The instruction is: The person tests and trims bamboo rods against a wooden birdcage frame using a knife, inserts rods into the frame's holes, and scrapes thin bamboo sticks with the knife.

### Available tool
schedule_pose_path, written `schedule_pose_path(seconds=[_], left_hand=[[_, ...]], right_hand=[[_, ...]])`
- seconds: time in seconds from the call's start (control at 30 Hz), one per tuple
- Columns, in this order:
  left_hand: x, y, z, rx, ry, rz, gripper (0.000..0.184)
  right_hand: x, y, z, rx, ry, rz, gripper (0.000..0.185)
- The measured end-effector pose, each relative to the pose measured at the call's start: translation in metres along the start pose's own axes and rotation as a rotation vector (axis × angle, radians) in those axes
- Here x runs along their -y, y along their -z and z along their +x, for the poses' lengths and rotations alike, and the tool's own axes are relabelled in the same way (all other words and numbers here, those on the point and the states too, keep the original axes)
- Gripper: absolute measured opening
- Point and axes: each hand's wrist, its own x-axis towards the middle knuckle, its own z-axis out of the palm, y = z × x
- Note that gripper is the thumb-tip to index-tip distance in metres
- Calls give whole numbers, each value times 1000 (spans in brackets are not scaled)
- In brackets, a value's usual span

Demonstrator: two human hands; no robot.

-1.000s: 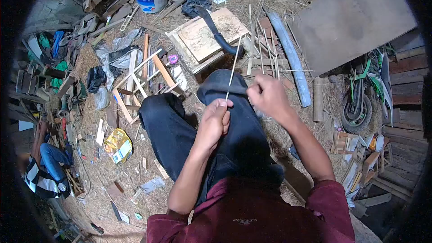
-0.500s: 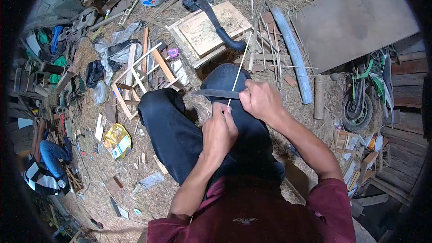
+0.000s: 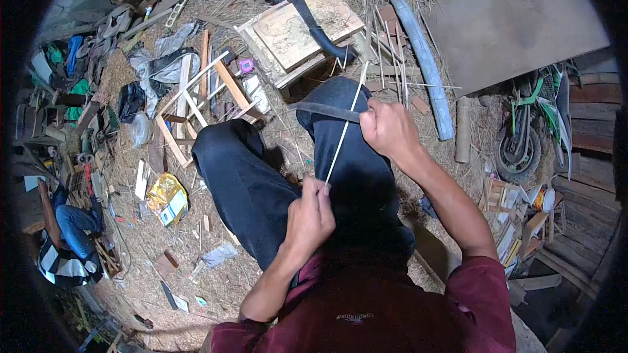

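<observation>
My left hand [image 3: 310,216] is closed round the lower end of a thin pale stick [image 3: 344,128], which slants up and to the right over my thigh. A knife [image 3: 329,110] is gripped in my right hand [image 3: 390,127]; its handle is hidden by the fingers. The dark blade points left and crosses the stick above my right knee. Beyond the knee, a large curved dark blade with a black handle [image 3: 322,38] lies on a low wooden bench [image 3: 288,33] strewn with shavings.
A small wooden frame [image 3: 230,83] stands on the littered floor at the left. At the far left sits another person [image 3: 75,229]. A grey board [image 3: 517,23], a bluish pole [image 3: 425,68] and a green motorbike [image 3: 523,124] are on the right.
My left hand has moved down toward my body with the stick, away from the knife. My right hand, raised one second ago, came down, and the blade now lies across the stick.
</observation>
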Motion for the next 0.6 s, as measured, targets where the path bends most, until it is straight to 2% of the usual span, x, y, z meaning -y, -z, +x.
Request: schedule_pose_path(seconds=[0.2,0.3,0.4,0.5,0.6], left_hand=[[-10,19,-17,74,171,-34,7],[-10,3,25,-23,-105,-79,7],[-11,-17,69,-172,-167,4,11],[-21,-18,67,-116,-70,137,10],[-4,-17,44,-100,-138,196,8]], right_hand=[[-2,5,-3,11,9,-10,33],[5,7,-5,48,65,-24,33],[9,7,-8,79,94,-43,33],[9,9,-6,69,46,-44,33],[5,5,-5,39,19,-34,32]])
